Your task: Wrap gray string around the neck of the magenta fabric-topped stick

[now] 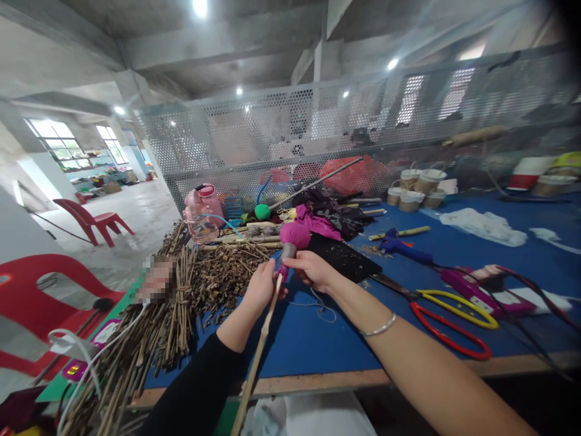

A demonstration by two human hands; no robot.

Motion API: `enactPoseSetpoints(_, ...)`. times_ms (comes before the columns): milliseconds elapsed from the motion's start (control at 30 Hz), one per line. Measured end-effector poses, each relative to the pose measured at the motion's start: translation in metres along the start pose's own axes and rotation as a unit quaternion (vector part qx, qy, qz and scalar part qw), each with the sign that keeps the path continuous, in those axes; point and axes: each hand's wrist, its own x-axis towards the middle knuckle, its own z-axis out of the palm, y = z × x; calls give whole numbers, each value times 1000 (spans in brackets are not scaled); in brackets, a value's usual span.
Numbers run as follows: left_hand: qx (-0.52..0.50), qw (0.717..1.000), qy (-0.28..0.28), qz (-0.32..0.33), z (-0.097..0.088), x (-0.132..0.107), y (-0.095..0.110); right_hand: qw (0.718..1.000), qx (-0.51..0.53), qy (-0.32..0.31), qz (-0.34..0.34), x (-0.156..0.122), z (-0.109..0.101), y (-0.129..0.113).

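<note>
A long pale wooden stick (pixel 258 357) slants up from the table's front edge and carries a round magenta head (pixel 295 234), which looks like wrapped cloth or yarn. Grey wrapping (pixel 287 253) covers the neck below that head, with a purple band (pixel 283 270) just under it. My left hand (pixel 263 283) is closed around the stick at the purple band. With thumb and fingers, my right hand (pixel 312 270) pinches the grey neck from the right. A thin grey thread (pixel 324 312) trails in a loop on the blue table below my right hand; its start is hidden.
Dry twig bundles (pixel 181 272) lie along the left. Large scissors (pixel 449 309) with red and yellow handles and a purple glue gun (pixel 481 290) with cords lie right. Small buckets (pixel 420 184), a green ball (pixel 262 211) and a pink jug (pixel 206 206) stand behind, before a perforated metal screen (pixel 254 133).
</note>
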Motion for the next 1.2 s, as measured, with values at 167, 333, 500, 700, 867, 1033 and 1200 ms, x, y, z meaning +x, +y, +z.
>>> enactPoseSetpoints(167, 213, 945, 116, 217, 5, -4, -9, 999, -22, 17, 18, 2, 1, 3)
enactPoseSetpoints(333, 281, 907, 133, 283, 2, -5, -7, 999, -37, 21, -25, 0, 6, 1)
enactPoseSetpoints(500, 186, 942, 119, 251, -4, -1, -1, 996, -18, 33, -83, -1, 4, -3)
enactPoseSetpoints(700, 59, 975, 79, 197, -7, 0, 6, 995, 9, 33, -98, -2, -1, -4)
enactPoseSetpoints(867, -38, 987, 19, 156, -5, -6, 14, 994, 22, 23, -106, -3, 2, -6)
enactPoseSetpoints(1033, -168, 976, -77, 115, 0, -11, 15, 992, 55, 1, -114, -4, 3, -10)
enactPoseSetpoints(1200, -153, 979, -132, 5, 2, -9, 9, 994, 75, -66, -55, -1, -5, -7)
